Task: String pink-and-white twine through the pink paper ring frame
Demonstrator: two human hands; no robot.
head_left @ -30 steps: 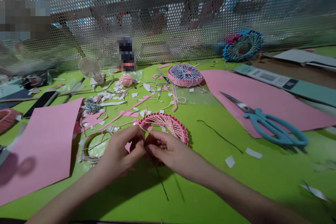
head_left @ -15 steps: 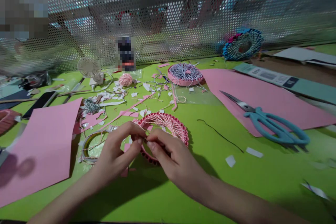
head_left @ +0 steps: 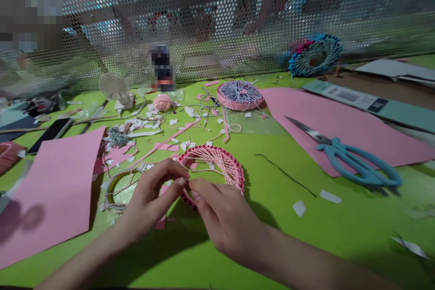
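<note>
A round pink paper ring with a red beaded rim and pale pink twine strung across it lies on the green table top, its lower left part behind my hands. My left hand and my right hand meet at the ring's left side. Their fingertips pinch a thin twine strand from both sides. The strand's ends are hidden by my fingers.
Blue-handled scissors lie on a pink card sheet. A tape roll sits beside my left hand. Farther back are a twine-strung disc, a pink twine ball, paper scraps, and a perforated metal screen.
My right hand has drawn slightly lower and toward me. Both hands stay pinched together at the ring's left side, and the ring has not visibly moved.
</note>
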